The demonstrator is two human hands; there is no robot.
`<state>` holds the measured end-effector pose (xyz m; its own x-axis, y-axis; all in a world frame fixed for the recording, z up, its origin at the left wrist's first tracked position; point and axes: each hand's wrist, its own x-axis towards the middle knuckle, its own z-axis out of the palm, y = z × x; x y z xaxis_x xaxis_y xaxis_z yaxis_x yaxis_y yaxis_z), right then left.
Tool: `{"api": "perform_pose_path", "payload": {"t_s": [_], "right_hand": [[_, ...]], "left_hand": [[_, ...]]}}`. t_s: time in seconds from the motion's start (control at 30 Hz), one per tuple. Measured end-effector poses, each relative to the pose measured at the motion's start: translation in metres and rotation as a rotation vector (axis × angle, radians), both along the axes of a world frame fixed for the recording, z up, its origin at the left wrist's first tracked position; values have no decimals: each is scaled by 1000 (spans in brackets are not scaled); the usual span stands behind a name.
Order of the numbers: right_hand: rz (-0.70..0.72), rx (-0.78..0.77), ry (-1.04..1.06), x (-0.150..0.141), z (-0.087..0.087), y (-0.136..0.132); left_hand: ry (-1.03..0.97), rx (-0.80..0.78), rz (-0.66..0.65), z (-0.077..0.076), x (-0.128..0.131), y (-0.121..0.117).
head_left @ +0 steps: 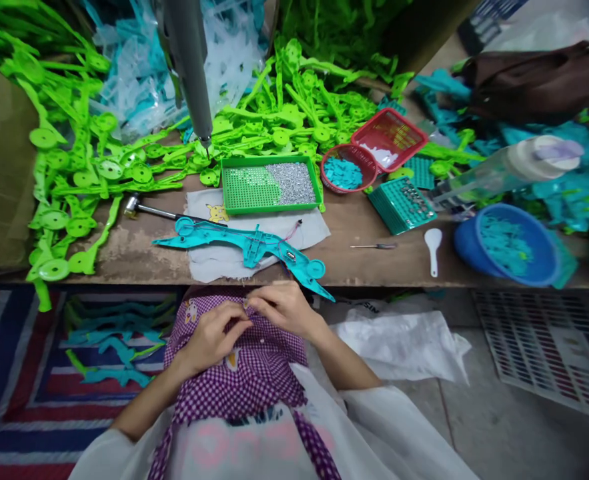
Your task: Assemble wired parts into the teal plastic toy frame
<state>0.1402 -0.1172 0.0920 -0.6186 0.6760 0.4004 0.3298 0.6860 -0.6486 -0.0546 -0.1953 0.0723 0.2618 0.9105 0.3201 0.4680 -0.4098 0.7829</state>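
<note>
Over my lap, just below the table edge, my left hand (221, 332) and my right hand (288, 310) meet with fingertips pinched close together. A tiny item may be between them, but it is too small to make out. Right in front of them lies a teal bow-shaped plastic shell (254, 248), with a thin pinkish wire and small metal parts along its inside. Its right end juts past the table edge, close to my right hand. A pale cloth (207, 262) is spread under the shell. Behind the shell rests a hammer (157, 211).
A green tray (227, 193) of small screws stands behind the shell, below a hanging power screwdriver (191, 73). Rightward are a red basket (328, 181), a teal box (391, 212), a screwdriver (374, 247), a white spoon (433, 250) and a blue bowl (481, 257). Green parts (294, 120) pile behind.
</note>
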Motion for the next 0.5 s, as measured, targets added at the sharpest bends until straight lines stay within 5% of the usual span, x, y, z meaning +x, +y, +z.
{"api": "perform_pose_path", "payload": {"t_s": [0.07, 0.17, 0.33, 0.5], "right_hand": [[-162, 9, 71, 3, -7, -3], [-288, 69, 143, 14, -6, 3], [-358, 234, 99, 57, 20, 25], [-943, 171, 205, 139, 22, 66]], "left_hand": [[76, 38, 9, 7, -5, 17], [192, 157, 199, 11, -6, 65], [382, 77, 156, -12, 14, 142], [337, 49, 162, -39, 20, 155]]}}
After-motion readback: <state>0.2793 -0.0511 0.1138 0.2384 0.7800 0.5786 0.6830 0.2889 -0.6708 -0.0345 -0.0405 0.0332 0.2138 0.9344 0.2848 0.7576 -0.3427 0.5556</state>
